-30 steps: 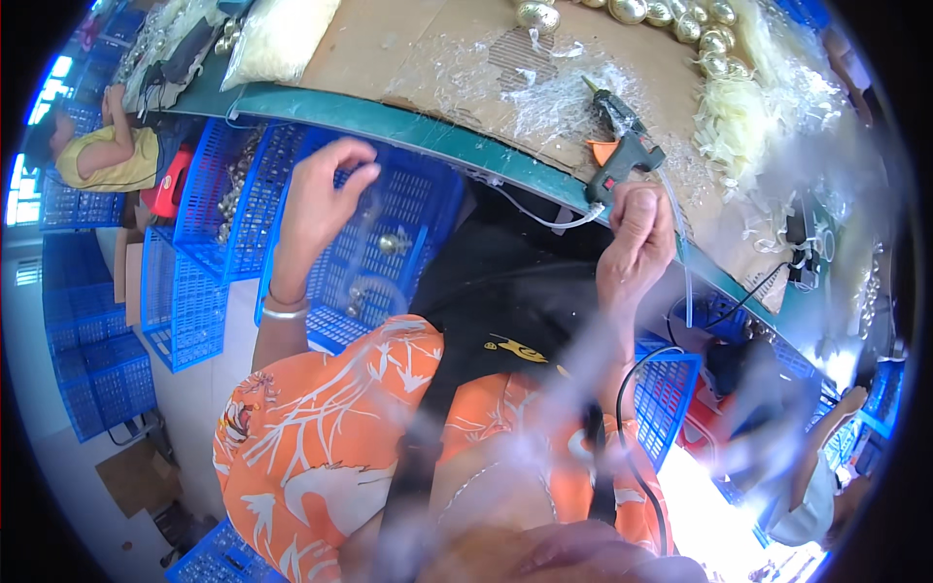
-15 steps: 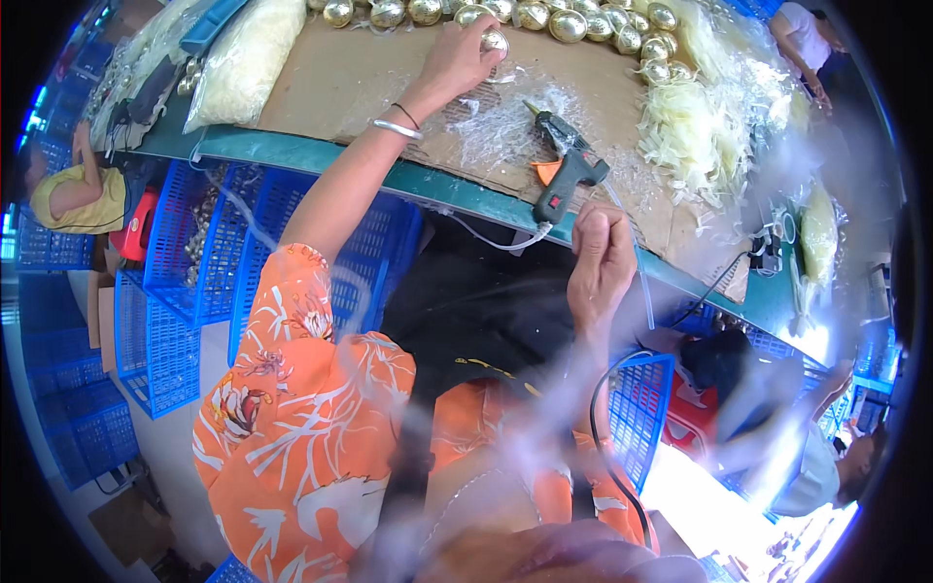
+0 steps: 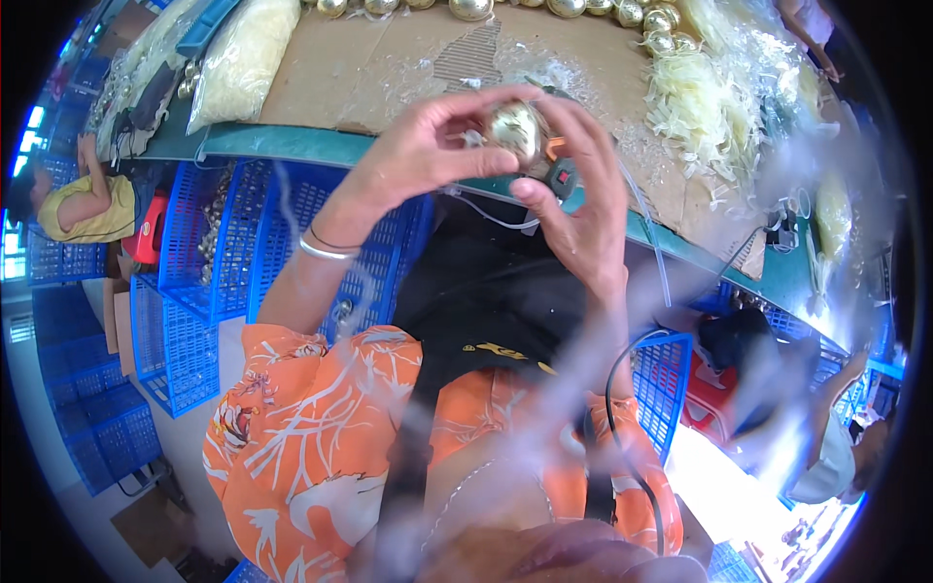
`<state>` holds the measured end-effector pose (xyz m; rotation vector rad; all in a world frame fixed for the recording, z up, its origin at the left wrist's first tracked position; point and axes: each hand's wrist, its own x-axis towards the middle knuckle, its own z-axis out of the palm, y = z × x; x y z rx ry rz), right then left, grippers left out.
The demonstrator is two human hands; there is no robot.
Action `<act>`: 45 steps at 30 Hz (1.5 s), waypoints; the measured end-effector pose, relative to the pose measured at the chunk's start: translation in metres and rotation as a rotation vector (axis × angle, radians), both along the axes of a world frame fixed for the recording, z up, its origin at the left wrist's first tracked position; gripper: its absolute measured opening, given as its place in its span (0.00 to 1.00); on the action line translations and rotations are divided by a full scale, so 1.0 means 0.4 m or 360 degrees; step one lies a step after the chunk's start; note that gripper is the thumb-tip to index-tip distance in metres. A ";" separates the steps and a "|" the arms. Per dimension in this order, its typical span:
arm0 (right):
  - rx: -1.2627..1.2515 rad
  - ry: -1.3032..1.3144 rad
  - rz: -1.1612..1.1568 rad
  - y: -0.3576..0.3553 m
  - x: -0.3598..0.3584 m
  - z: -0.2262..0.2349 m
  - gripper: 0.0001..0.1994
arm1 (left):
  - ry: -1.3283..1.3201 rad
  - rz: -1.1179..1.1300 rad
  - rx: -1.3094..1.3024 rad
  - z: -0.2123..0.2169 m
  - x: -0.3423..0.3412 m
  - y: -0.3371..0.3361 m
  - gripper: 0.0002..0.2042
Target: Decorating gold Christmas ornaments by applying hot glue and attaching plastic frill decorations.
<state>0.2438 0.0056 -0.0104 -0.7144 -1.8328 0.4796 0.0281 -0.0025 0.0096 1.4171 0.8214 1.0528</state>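
My left hand [image 3: 418, 155] and my right hand [image 3: 573, 194] were raised together in front of my chest, fingertips of both pinched around one small shiny gold ball ornament [image 3: 513, 128], which sat between them just above the near edge of the teal workbench [image 3: 272, 144]. Both hands were closed on it, the left from the side and top, the right from below and behind. Judging by how things lay, this ball looked to be mid-way through being worked on: a dark glue gun with an orange trigger [image 3: 559, 167] lay half hidden behind my right fingers on the sheet of brown cardboard [image 3: 360, 68], and I could not tell whether anything had yet been stuck to the ball. A row of similar gold balls [image 3: 544, 8] ran along the far edge of the cardboard, so plenty seemed either finished or waiting; which, I could not say. A heap of pale yellow shredded strips [image 3: 700, 97] sat to the right, apparently still unused. To the left, at the bench corner, lay a clear plastic bag stuffed with pale yellowish filling [image 3: 243, 53], long and pillow-shaped, with no label I could make out. Blue plastic lattice crates [image 3: 194, 253] stood stacked below the bench.
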 end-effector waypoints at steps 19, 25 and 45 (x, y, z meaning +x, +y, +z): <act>-0.0718 0.0262 0.0069 -0.072 0.009 -0.073 0.27 | -0.0619 0.0331 -0.0212 -0.093 0.070 -0.082 0.12; -0.0880 0.0333 0.0114 -0.093 0.004 -0.081 0.28 | -0.0995 0.0352 -0.0449 -0.102 0.074 -0.091 0.13; -0.0898 0.0333 -0.0281 -0.108 -0.052 -0.081 0.28 | -0.0903 0.0480 -0.0086 -0.107 0.117 -0.127 0.24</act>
